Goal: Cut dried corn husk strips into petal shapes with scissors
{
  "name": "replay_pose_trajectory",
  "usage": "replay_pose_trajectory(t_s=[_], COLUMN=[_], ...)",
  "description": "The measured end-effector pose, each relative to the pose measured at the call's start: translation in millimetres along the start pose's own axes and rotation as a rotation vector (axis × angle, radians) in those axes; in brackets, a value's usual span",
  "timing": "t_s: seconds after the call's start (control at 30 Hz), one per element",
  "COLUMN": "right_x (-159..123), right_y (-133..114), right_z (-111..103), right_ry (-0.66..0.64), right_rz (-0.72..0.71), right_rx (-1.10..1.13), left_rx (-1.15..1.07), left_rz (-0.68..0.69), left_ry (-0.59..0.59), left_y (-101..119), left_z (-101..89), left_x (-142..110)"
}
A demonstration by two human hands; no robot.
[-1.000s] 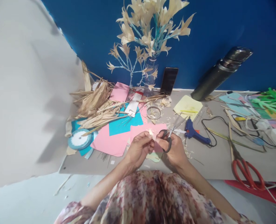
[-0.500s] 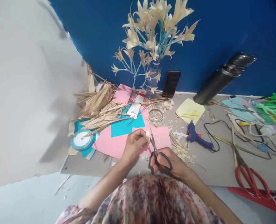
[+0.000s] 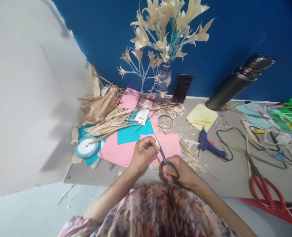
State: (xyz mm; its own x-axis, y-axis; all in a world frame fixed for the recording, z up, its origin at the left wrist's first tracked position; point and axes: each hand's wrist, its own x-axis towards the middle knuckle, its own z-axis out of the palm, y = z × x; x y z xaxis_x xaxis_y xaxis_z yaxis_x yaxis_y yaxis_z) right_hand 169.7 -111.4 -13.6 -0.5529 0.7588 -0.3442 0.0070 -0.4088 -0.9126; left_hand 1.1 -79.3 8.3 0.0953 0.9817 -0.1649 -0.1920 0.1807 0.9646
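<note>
Between the fingertips of my left hand point(image 3: 144, 154) is a small cream piece of dried husk point(image 3: 157, 145), mostly covered by the fingers. My right hand point(image 3: 179, 169) grips dark-handled scissors point(image 3: 163, 158), whose blades point up and left against the husk piece. The blades look nearly closed, and I cannot tell whether they have cut through it. Both hands are above pink paper point(image 3: 169, 141) on the table. A turquoise sheet point(image 3: 128, 135) lies just beyond the left hand.
Dried husks point(image 3: 106, 112) and a ribbon spool point(image 3: 86, 147) are at left. Husk flowers point(image 3: 165, 42), a phone point(image 3: 182, 87) and a flask point(image 3: 237, 84) stand behind. To the right lie a tape roll point(image 3: 165, 121), a blue glue gun point(image 3: 208, 144) with its cord and red-handled scissors point(image 3: 264, 187).
The scissors in my right hand have closed from spread handles and shifted slightly left, against the husk piece. My left hand stays in nearly the same place.
</note>
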Motion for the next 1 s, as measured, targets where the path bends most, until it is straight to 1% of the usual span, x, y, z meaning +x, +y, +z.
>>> replay_pose_trajectory(t_s=[0.1, 0.2, 0.37, 0.47, 0.63, 0.83, 1.0], right_x=[-0.6, -1.3, -2.9, -4.1, -5.8, -6.4, -7.0], right_y=[0.2, 6.2, 11.7, 9.1, 8.2, 11.0, 10.9], right_z=[0.3, -0.9, 0.5, 2.9, 4.0, 4.6, 6.9], right_ry=[0.0, -0.032, -0.089, -0.103, -0.062, -0.011, 0.049], right_rz=[-0.01, -0.025, -0.037, -0.057, -0.105, -0.135, -0.163], right_rx=[-0.003, 0.021, 0.178, 0.19, 0.089, 0.075, 0.012], left_rx=[0.009, 0.009, -0.124, -0.174, -0.175, -0.169, -0.156], left_rz=[-0.009, -0.044, -0.078, -0.092, -0.082, -0.056, -0.064], left_ry=[-0.015, -0.013, -0.052, -0.068, -0.056, -0.066, -0.03], left_y=[2.1, 3.2, -2.5, -6.8, -8.1, -9.2, -7.1], left_z=[-1.1, -3.2, -4.6, -1.2, 5.4, 6.6, 8.8], left_x=[-0.6, -1.0, -1.0, -2.7, -7.3, -12.0, -14.8])
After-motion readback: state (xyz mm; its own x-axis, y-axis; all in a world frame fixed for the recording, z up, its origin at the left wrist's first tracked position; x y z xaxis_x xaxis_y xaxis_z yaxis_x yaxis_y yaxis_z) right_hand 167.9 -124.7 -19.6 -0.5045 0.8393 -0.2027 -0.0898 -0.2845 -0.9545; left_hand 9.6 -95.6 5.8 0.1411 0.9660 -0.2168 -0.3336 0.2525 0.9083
